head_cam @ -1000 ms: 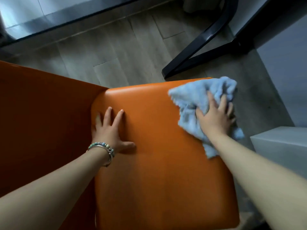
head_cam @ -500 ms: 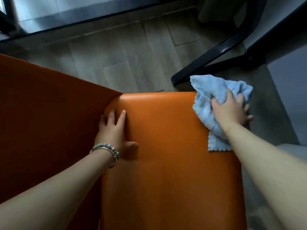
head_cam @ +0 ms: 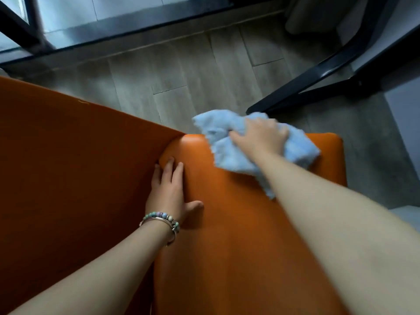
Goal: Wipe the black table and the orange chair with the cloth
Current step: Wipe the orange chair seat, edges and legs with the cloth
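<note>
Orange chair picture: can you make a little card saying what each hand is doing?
chair: orange smooth padded chair, seat facing up
cloth: fluffy light blue cloth, bunched on the seat's far edge
right hand: grips the cloth, pressing it on the seat
left hand: flat on the seat beside the backrest
wrist: beaded bracelet on the left
floor: grey wood planks
</note>
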The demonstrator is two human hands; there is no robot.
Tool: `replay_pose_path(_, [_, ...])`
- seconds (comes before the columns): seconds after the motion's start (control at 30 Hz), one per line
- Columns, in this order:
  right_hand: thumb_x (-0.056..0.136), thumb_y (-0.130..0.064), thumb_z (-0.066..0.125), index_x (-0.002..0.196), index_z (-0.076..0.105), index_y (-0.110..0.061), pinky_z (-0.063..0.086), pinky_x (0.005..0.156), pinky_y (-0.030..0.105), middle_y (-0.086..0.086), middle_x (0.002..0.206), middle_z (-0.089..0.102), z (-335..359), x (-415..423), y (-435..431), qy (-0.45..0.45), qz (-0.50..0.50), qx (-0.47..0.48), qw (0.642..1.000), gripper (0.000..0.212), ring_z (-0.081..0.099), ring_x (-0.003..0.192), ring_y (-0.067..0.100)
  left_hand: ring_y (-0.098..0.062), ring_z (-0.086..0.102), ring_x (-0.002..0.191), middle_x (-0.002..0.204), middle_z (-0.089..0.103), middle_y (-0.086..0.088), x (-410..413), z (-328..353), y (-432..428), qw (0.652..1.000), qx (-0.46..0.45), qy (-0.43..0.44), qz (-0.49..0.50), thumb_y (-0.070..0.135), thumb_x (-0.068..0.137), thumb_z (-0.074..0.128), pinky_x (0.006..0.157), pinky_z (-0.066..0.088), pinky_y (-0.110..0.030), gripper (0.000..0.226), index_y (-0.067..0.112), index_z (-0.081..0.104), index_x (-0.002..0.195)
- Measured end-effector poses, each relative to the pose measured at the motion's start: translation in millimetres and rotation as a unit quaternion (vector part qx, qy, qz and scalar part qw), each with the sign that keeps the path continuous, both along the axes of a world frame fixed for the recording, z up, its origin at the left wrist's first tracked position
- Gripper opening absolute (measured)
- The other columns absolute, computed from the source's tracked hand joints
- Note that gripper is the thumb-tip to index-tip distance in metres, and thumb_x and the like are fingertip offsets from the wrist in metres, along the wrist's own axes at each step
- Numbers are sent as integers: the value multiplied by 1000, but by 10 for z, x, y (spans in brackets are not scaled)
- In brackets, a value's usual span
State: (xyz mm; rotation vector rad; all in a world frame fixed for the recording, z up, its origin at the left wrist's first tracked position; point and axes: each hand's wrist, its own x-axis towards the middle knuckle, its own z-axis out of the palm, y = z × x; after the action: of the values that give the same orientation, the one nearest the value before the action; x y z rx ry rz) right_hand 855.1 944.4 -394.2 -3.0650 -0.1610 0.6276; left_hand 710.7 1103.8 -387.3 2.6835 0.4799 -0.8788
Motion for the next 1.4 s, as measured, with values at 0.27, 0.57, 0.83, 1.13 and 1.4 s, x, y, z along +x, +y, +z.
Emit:
replay_pose_path(0.27, [87,-50,39,117,58,-22,27,97,50,9,125,51,89,152,-499,21,-166,-82,982,45,36,122,33,-32,-9,144,157,-10,4,24,32,-61,1000,-7,16,15,55,76,65,117,10,-38,106,23,-4,150])
replay_pose_path(0.57, [84,-50,44,119,50,-32,28,96,47,-1,130,48,6,-184,459,29,68,80,994,39,37,124,25,-35,-4,144,157,-2,-3,11,-11,-22,1000,0,-8,-2,52,73,70,117,6,-35,98,17,15,147])
replay_pose_path(0.83, [85,-50,43,132,42,-28,25,101,53,4,142,29,149,67,-1286,8,-329,28,944,51,28,125,33,-31,-8,145,158,-8,3,10,7,-64,999,3,8,31,52,74,70,117,12,-40,107,22,0,150])
replay_pose_path(1.13, [84,-53,47,139,29,-38,1,108,58,-3,154,11,55,-828,392,29,71,107,991,60,3,140,30,-35,-3,144,156,7,-12,-44,-37,-6,998,-39,-39,15,30,69,77,118,2,-37,95,9,24,144])
replay_pose_path(1.4, [83,-53,53,142,32,-36,14,109,57,3,154,15,92,-711,-1027,-41,-174,17,984,65,11,140,29,-19,-9,145,158,-5,6,-266,-20,-23,996,-55,-56,48,41,87,60,117,7,-32,84,25,7,150])
